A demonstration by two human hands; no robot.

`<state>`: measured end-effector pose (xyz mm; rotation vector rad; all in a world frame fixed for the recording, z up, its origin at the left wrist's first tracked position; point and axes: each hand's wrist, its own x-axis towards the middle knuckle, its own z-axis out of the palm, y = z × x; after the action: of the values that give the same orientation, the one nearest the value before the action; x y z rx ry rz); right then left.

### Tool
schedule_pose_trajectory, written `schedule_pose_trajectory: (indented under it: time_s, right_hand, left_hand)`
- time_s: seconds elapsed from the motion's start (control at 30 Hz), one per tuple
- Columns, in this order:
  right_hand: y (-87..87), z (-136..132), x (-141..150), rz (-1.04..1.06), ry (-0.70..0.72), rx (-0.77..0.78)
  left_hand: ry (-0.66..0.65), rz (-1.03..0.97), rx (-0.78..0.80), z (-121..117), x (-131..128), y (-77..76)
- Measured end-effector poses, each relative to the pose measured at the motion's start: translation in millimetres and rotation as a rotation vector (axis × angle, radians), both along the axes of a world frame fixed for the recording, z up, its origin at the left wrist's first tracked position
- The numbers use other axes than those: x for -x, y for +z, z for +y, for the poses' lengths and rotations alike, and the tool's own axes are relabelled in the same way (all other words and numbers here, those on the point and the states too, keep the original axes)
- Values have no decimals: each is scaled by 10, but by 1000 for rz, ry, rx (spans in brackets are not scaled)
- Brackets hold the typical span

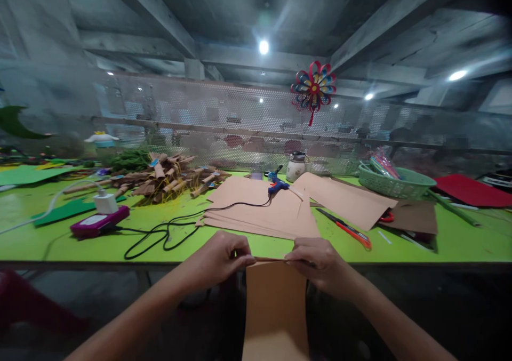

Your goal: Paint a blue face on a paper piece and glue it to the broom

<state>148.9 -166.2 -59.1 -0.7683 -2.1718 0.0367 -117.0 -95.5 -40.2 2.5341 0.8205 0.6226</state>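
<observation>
A strip of brown kraft paper point(276, 307) hangs down in front of the table's near edge, its top edge folded over. My left hand point(224, 257) pinches the left end of that fold, and my right hand point(320, 262) pinches the right end. Just beyond my hands lies a stack of brown paper sheets point(248, 206) on the green table point(224, 246). On the stack rests a blue glue gun point(279, 186) with a black cord. An orange utility knife point(352, 233) lies to the right of the stack.
Left stand a purple power strip point(100, 222) with a white plug and a heap of rolled paper tubes point(168, 179). Behind the stack is a white jug point(296, 166). A green basket point(400, 185) and red sheet point(476, 190) lie right. Perforated panels rise behind.
</observation>
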Motion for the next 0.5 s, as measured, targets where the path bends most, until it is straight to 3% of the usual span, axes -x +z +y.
schedule_pose_trajectory:
  time_s: [0.3,0.5]
  right_hand:
    - [7,31,17,47,8,29]
    - [28,58,32,62,23,104]
  left_hand:
    - [-45,-61,-122,-13,39,-120]
    - [-126,4,-81,39,124,-68]
